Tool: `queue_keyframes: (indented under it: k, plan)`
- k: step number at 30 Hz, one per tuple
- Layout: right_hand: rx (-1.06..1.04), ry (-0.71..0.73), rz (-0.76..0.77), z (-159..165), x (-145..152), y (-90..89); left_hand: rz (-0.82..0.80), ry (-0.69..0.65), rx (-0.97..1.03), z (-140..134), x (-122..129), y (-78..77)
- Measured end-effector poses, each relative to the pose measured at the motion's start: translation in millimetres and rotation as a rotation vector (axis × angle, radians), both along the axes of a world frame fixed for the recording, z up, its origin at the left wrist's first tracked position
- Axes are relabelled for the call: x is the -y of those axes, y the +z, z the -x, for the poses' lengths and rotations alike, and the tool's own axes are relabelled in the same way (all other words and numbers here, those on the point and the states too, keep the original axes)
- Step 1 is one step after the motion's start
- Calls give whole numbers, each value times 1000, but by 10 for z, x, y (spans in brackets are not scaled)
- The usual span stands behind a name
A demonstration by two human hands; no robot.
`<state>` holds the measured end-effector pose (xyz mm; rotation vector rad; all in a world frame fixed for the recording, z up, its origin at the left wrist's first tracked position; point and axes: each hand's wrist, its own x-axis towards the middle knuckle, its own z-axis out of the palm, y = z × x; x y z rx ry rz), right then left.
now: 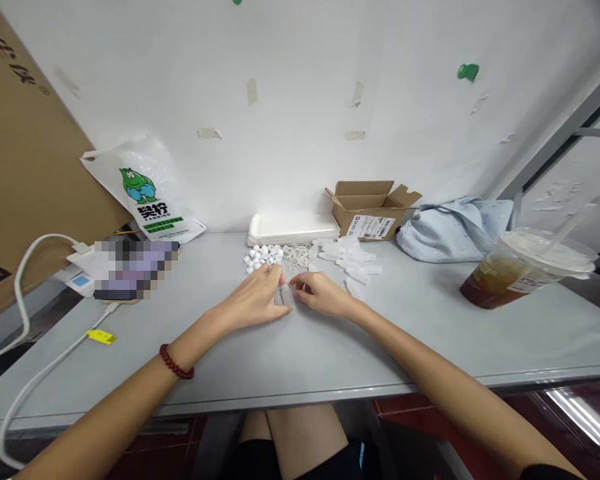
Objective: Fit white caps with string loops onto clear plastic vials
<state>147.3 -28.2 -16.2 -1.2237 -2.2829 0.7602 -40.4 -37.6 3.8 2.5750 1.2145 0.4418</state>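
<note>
My left hand (pixel 257 295) grips a small translucent plastic bottle (pixel 287 297) between thumb and fingers, just above the grey table. Close by on its right, my right hand (pixel 320 293) has its fingers curled and fingertips pinched near the bottle's top; what they hold, if anything, I cannot make out. Beyond the left hand lies a heap of small white caps (pixel 263 256). Beside the caps is a pile of thin off-white pieces (pixel 297 255), too small to name. More translucent bottles (pixel 357 261) lie scattered past my right hand.
Against the wall stand a stack of white trays (pixel 294 229) and an open cardboard box (pixel 367 212). To the right are a light blue cloth bag (pixel 453 230) and a drink cup (pixel 510 270) with a straw. A plastic bag (pixel 147 193), white cable (pixel 55 363) and large carton (pixel 35 147) occupy the left.
</note>
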Motion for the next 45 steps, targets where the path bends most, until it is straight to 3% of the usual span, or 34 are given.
queue_keyframes:
  k: [7, 13, 19, 36, 45]
  plan:
    - [18, 155, 107, -22, 9, 39, 74, 18, 37, 100, 2, 21]
    - [-17, 120, 191, -26, -16, 36, 169, 66, 156, 375, 11, 51]
    - [-66, 74, 210, 12, -23, -17, 178, 116, 134, 591, 6, -66]
    - [-102, 1, 104, 142, 8, -131, 190, 124, 155, 618, -35, -119]
    - [-97, 1, 132, 141, 11, -112, 186, 145, 143, 632, -48, -109]
